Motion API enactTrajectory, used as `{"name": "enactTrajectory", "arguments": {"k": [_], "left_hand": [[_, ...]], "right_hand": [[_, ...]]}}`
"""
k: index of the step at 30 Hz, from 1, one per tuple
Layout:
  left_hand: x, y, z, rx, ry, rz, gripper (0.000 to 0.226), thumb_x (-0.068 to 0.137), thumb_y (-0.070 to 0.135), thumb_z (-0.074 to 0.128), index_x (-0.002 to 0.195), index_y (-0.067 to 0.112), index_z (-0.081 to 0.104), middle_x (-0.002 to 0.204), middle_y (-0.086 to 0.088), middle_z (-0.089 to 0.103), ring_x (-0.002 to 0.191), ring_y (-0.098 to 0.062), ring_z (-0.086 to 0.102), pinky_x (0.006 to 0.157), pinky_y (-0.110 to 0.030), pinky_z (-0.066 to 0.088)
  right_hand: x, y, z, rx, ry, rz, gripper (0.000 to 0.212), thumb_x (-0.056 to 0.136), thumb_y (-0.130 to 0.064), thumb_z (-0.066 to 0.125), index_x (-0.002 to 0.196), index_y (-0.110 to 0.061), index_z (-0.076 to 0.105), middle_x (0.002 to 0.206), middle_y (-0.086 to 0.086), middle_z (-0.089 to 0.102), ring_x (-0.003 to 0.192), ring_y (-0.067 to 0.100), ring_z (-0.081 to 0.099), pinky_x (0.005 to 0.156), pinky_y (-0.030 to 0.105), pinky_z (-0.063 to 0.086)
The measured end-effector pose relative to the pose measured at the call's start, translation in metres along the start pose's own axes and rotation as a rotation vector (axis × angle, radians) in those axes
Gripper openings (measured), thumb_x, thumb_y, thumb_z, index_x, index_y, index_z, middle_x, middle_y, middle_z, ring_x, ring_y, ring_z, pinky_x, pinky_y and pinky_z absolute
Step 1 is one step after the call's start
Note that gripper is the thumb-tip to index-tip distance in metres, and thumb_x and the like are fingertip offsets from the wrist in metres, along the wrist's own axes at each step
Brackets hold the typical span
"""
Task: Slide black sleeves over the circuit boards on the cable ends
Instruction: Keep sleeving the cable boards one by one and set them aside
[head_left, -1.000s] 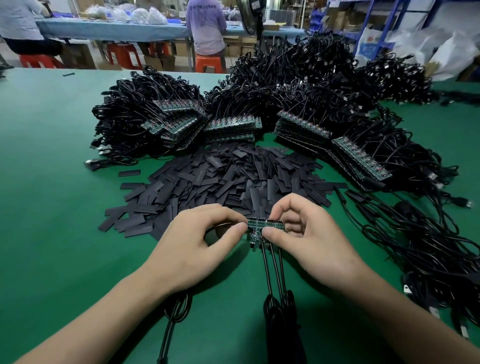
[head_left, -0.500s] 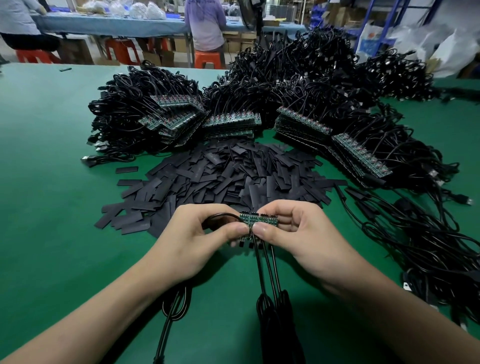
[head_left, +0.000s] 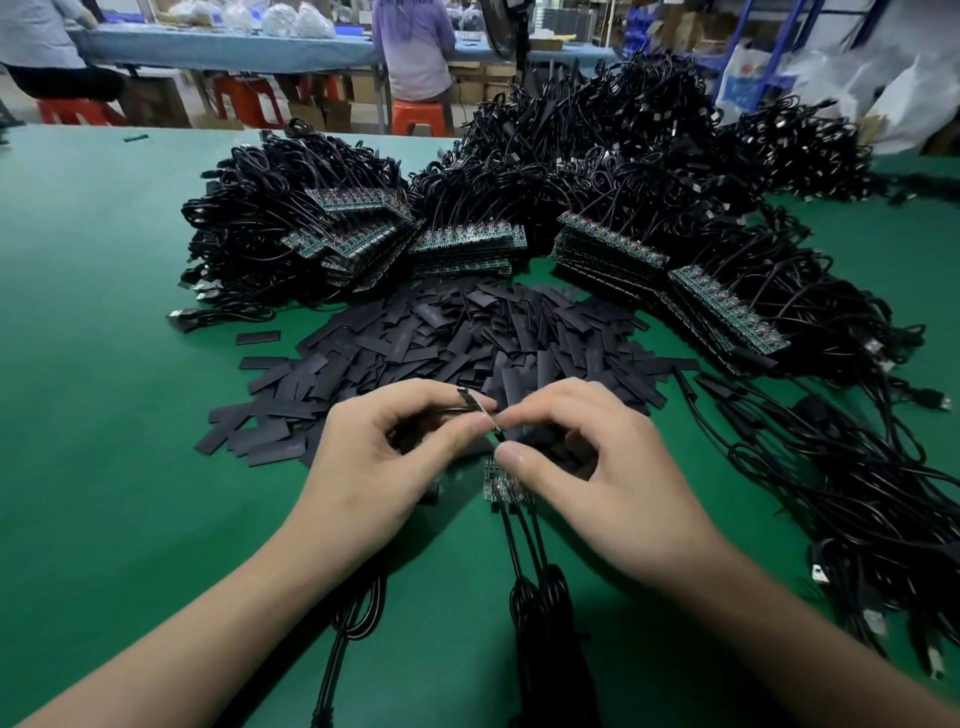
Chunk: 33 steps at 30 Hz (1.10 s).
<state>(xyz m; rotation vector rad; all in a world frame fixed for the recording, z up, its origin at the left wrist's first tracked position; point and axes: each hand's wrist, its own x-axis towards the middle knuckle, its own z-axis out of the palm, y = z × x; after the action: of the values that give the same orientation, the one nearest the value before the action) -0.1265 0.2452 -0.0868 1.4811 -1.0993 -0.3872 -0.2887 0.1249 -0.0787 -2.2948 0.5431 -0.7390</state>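
The left hand (head_left: 384, 457) is pinching one circuit board (head_left: 475, 410), and the right hand (head_left: 587, 467) is pinching the joined boards (head_left: 506, 486) just nearer. Sleeving is likely coming next, calling for a sleeve from the far sleeve pile (head_left: 441, 338).

The left hand (head_left: 384, 462) pinches one board (head_left: 475, 408). The right hand (head_left: 597, 467) holds a board strip (head_left: 506, 486) near the sleeves (head_left: 441, 338) on the worktop (head_left: 104, 415).

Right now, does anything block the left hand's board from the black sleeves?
Nothing visible does. The left hand pinches its board at the near edge of the sleeve pile; the right hand holds the other boards lower, off that path.
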Motion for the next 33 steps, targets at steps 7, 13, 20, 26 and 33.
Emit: {"name": "enactTrajectory", "arguments": {"k": [7, 13, 20, 26, 33], "left_hand": [[0.001, 0.001, 0.002, 0.069, -0.175, 0.119, 0.036, 0.103, 0.035, 0.046, 0.119, 0.017, 0.074, 0.109, 0.007, 0.072, 0.108, -0.015, 0.066, 0.091, -0.02, 0.047], [0.003, 0.0, 0.004, 0.188, -0.183, 0.168, 0.031, 0.102, 0.036, 0.048, 0.127, 0.037, 0.067, 0.1, 0.008, 0.06, 0.101, -0.016, 0.061, 0.088, -0.024, 0.046], [-0.003, -0.001, 0.011, 0.555, -0.204, 0.313, 0.049, 0.103, 0.042, 0.046, 0.152, 0.037, 0.043, 0.098, 0.017, 0.041, 0.092, -0.008, 0.052, 0.083, -0.031, 0.05], [0.004, 0.0, -0.001, 0.388, -0.013, 0.186, 0.037, 0.105, 0.038, 0.044, 0.137, 0.031, 0.063, 0.099, 0.016, 0.054, 0.1, -0.005, 0.057, 0.083, -0.013, 0.04], [0.009, -0.015, -0.014, 0.782, -0.119, 0.111, 0.028, 0.089, 0.05, 0.066, 0.111, 0.036, 0.077, 0.098, 0.016, 0.06, 0.099, -0.011, 0.057, 0.087, -0.039, 0.051]], "right_hand": [[0.001, 0.003, 0.004, 0.238, 0.012, 0.156, 0.013, 0.093, -0.04, 0.067, 0.092, -0.033, 0.077, 0.085, -0.011, 0.074, 0.074, 0.009, 0.065, 0.072, 0.027, 0.05], [0.002, 0.005, 0.003, 0.49, -0.051, 0.269, 0.019, 0.101, -0.031, 0.062, 0.097, -0.023, 0.079, 0.095, -0.002, 0.08, 0.098, 0.016, 0.074, 0.104, 0.05, 0.051], [-0.001, 0.0, 0.007, 0.522, -0.082, 0.271, 0.027, 0.098, -0.047, 0.062, 0.091, -0.029, 0.08, 0.084, -0.006, 0.079, 0.08, -0.001, 0.07, 0.075, 0.016, 0.051], [0.006, -0.002, -0.01, 0.839, -0.038, 0.276, 0.025, 0.092, -0.04, 0.062, 0.098, -0.025, 0.081, 0.109, 0.007, 0.079, 0.104, 0.021, 0.074, 0.089, 0.028, 0.057], [0.018, -0.021, -0.072, 1.36, 0.002, 0.004, 0.034, 0.092, -0.047, 0.054, 0.088, -0.021, 0.076, 0.071, -0.006, 0.068, 0.064, 0.008, 0.066, 0.067, 0.025, 0.058]]}}
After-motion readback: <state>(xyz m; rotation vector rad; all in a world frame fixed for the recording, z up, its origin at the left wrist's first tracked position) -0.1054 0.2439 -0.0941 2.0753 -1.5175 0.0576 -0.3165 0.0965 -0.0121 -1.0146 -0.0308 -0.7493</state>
